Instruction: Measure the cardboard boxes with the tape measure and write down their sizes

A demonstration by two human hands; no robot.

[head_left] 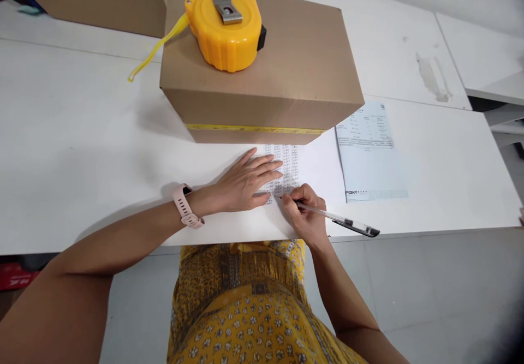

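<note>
My right hand (pixel 308 214) grips a clear pen (pixel 341 220) with a black end, its tip at the lower rows of a sheet of paper (pixel 319 167). Rows of dark handwriting or print fill part of that sheet. My left hand (pixel 248 181) lies flat with fingers spread, the fingertips resting on the sheet's left side. Just beyond both hands stands a brown cardboard box (pixel 295 53), covering the far part of the paper. A yellow strip with markings (pixel 254 129) runs along the box's near face. On top sits a yellow tape measure (pixel 227 31) with a metal clip and a yellow strap.
A light blue printed document (pixel 370 162) lies right of the sheet. Another cardboard box (pixel 102 1) stands at the back left. The white table (pixel 82 135) has its front edge close to my body. Shelves (pixel 507 118) show at the far right.
</note>
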